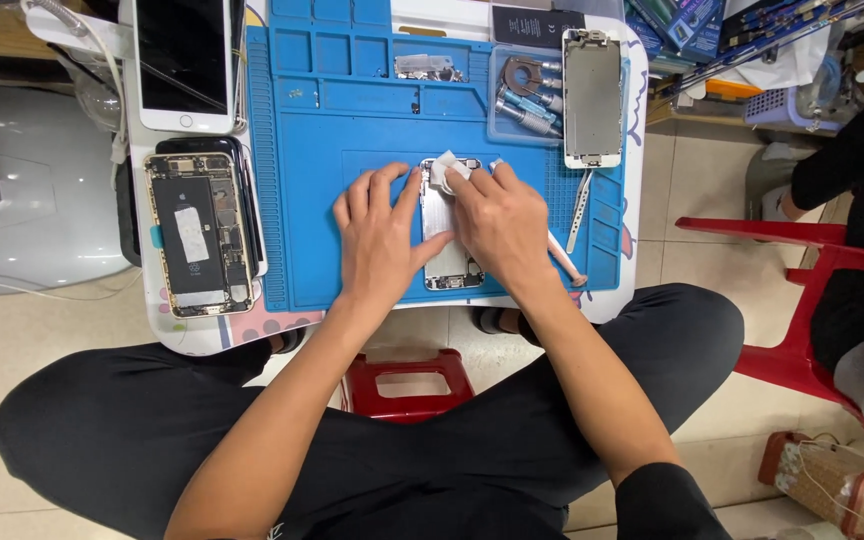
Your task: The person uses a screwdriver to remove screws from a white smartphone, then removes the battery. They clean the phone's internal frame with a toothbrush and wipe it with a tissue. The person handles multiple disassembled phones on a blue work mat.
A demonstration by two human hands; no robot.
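Phone housing (pixel 449 262): laid flat mid blue mat (pixel 302 200), long axis running away from the person.
Left hand (pixel 377 240): spread flat, steadying it.
Right hand (pixel 500 225): fingers pinched on white wipe (pixel 444 168) at far end.

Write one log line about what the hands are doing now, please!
left hand: flat on blue mat, steadying silver phone shell | right hand: pressing white wipe onto shell's top | nearby: opened phone, left

Bright, even overhead light; soft short shadows under hands (pixel 432 235). Mild glare on dark phone screen (pixel 181 55). Sharp centre, wide-angle bending at edges.
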